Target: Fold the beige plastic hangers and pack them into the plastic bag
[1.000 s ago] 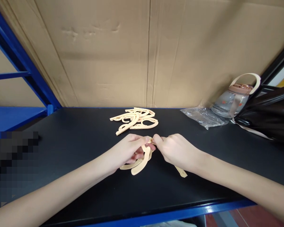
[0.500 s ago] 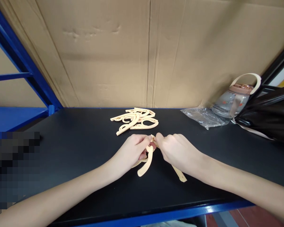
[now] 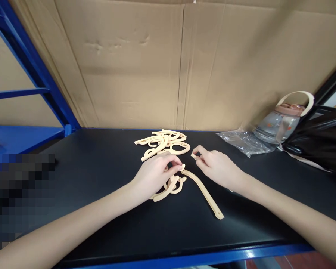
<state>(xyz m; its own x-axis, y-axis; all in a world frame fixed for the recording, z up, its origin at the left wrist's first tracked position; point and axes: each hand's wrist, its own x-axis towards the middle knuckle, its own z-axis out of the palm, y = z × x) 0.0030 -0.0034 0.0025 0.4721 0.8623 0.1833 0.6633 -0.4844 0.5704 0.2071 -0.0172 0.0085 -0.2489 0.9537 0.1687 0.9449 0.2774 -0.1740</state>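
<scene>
Layout: we have one pale curved strip on the bench, right of centre on the near half. Its long axis runs slantwise, from a far end just beside our left fingertips to a near end that points at the near edge, out to the right. That near end has a small hole and sits well apart from both grips.

Left hand: thumb and forefinger pinch a small pale tip. We can't tell if it touches the strip.

Right hand: thumb and forefinger clasp a pale end piece, beyond the strip, on its far-edge side. A bit of pale material shows under the wrist; can't tell if it's the same part.

So our left grip is nearer the strip's far end; from there the strip falls away rightward and toward the near edge. We judge that end as the one that matters.

Below the left hand: loose curved pieces, partly hidden by it. Pile of pale parts lies toward the far edge.
</scene>
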